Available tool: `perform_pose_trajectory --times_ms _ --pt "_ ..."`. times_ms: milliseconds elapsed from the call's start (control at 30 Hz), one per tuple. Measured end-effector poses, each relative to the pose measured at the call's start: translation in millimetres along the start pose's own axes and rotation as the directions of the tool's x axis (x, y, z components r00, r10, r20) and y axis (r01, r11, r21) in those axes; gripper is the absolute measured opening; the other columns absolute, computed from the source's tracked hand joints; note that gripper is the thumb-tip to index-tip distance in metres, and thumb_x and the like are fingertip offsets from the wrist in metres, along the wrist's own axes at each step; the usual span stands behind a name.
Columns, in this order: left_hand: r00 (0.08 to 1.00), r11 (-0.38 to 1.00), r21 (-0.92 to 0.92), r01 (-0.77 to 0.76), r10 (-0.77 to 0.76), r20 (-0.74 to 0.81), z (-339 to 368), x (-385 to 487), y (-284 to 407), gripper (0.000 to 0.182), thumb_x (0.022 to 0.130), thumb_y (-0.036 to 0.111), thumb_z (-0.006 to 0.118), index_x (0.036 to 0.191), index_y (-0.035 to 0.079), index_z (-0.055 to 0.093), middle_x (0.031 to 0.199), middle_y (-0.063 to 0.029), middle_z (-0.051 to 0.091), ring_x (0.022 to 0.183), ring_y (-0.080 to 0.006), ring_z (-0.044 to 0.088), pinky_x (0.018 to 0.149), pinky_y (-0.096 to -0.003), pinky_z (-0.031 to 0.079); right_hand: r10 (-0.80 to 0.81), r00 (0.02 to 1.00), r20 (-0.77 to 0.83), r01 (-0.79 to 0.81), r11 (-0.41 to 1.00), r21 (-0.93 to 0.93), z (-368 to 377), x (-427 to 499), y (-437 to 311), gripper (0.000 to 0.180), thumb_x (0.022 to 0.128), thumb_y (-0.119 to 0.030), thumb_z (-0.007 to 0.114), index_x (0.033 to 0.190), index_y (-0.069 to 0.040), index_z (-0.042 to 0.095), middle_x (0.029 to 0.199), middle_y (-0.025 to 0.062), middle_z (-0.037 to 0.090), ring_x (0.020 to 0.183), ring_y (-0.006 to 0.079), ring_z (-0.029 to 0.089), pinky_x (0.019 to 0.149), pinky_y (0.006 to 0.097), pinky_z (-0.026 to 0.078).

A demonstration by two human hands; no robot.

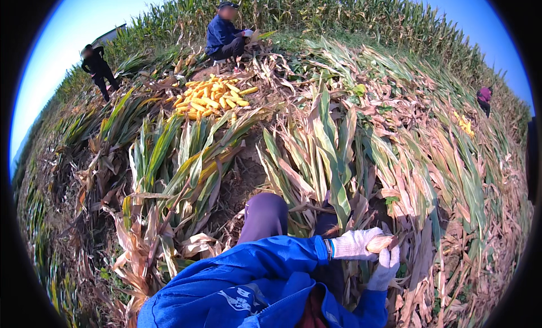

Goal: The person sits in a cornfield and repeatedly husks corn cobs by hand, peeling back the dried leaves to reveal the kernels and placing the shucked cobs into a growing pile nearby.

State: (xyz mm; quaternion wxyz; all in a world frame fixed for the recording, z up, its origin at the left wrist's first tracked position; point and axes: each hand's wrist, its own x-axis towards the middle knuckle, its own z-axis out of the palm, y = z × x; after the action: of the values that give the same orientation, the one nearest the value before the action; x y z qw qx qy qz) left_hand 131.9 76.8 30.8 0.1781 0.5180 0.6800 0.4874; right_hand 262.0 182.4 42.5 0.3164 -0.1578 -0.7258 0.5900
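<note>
Both my hands wear white knit work gloves. My left hand (pixel 355 245) reaches across from the left in a blue sleeve and grips an ear of corn in pale dry husk (pixel 379 244). From below, my right hand (pixel 387 266) has its fingers against the same ear. A dark brownish tuft shows at the ear's right end; the gloves hide part of the rest. Cut corn stalks with green and dry leaves (pixel 330 154) lie before my knees. Under and around the hands are dry husks and leaves (pixel 417 260).
A heap of husked yellow corn ears (pixel 211 97) lies ahead. Behind it a person in dark blue (pixel 222 35) sits low. Another person (pixel 99 69) stands at the far left, a third (pixel 484 100) far right near a smaller corn heap (pixel 464 124). Standing corn (pixel 338 14) lines the back.
</note>
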Motion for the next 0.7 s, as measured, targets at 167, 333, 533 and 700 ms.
perform_pose_trajectory --times_ms 167,333,533,700 --pt "0.994 0.995 -0.012 0.098 -0.098 -0.041 -3 -12 2 0.053 0.080 0.035 0.076 0.118 0.007 0.052 0.105 -0.0168 0.063 0.095 -0.0362 0.066 0.080 -0.0415 0.053 -0.083 0.990 0.113 0.091 0.994 -0.065 4 10 -32 0.041 0.094 -0.019 0.054 0.124 0.007 0.060 0.120 0.0146 0.065 0.113 0.0249 0.060 0.103 0.0354 0.043" --pt "0.994 0.996 0.017 0.084 -0.082 -0.076 -8 -17 11 0.053 0.081 0.039 0.076 0.116 0.009 0.050 0.103 -0.0171 0.063 0.096 -0.0356 0.066 0.080 -0.0424 0.053 -0.277 0.958 0.067 0.275 0.961 0.039 7 24 -22 0.034 0.091 -0.018 0.060 0.113 0.007 0.065 0.109 0.0136 0.070 0.100 0.0231 0.066 0.094 0.0331 0.049" --pt "0.990 0.995 0.039 0.096 -0.092 -0.108 -6 -16 10 0.055 0.080 0.041 0.077 0.114 0.009 0.049 0.101 -0.0164 0.063 0.096 -0.0350 0.066 0.079 -0.0417 0.053 -0.307 0.936 0.171 0.317 0.948 -0.038 0 35 -19 0.030 0.090 -0.014 0.061 0.110 0.007 0.066 0.106 0.0147 0.071 0.095 0.0234 0.068 0.089 0.0316 0.052" --pt "0.992 0.992 0.055 0.111 -0.107 -0.070 -5 -16 10 0.057 0.079 0.043 0.077 0.116 0.009 0.049 0.105 -0.0165 0.063 0.097 -0.0353 0.066 0.080 -0.0421 0.053 -0.475 0.878 0.061 0.466 0.818 -0.338 8 26 -23 0.026 0.091 -0.016 0.062 0.104 0.005 0.068 0.101 0.0166 0.072 0.089 0.0263 0.071 0.083 0.0328 0.054"
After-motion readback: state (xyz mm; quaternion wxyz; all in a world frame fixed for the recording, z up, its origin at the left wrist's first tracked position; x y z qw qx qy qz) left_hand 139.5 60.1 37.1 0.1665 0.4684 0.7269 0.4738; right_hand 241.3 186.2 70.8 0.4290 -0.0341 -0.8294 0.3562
